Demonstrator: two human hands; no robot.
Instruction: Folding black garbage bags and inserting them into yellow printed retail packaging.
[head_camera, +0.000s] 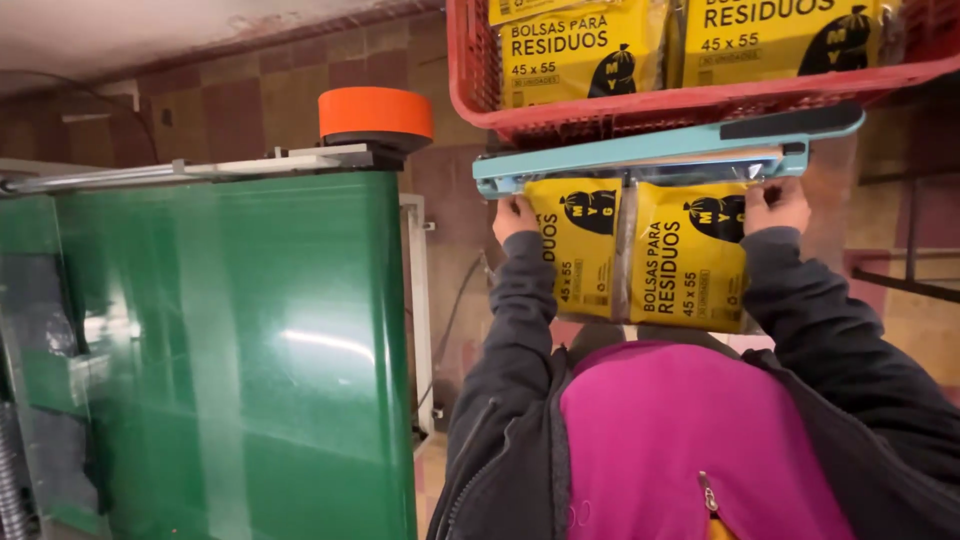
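Head view looks down the person's own chest here, so everything reads kind of flipped. Both hands are on a clear pack holding two yellow bag packets (640, 255) with black print, side by side with a seam running between them. The left hand (515, 217) has its fingers curled around the pack's edge on the left side of the picture, and the right hand (775, 205) grips the opposite edge the same way — both closed on the plastic, not spread. The end of the pack next to the hands is tucked into a light blue heat sealer (660, 150), a long bar with a black handle strip along its upper arm. The other end of the pack hangs back toward the person's pink top (680, 430), which shows under a dark open jacket (860, 380).

Just beyond the sealer sits a red plastic crate (690, 105) with a lattice wall, and inside it are more yellow bag packets (585, 50) of the same kind, at least two showing. The crate looks to be touching or nearly touching the sealer — can't tell which.

Off to the left is a big glossy green panel (250, 350), with a grey metal bar along its top edge. An orange roll of tape (376, 112) rests on that bar. Brown and tan tiles (230, 100) fill the background.
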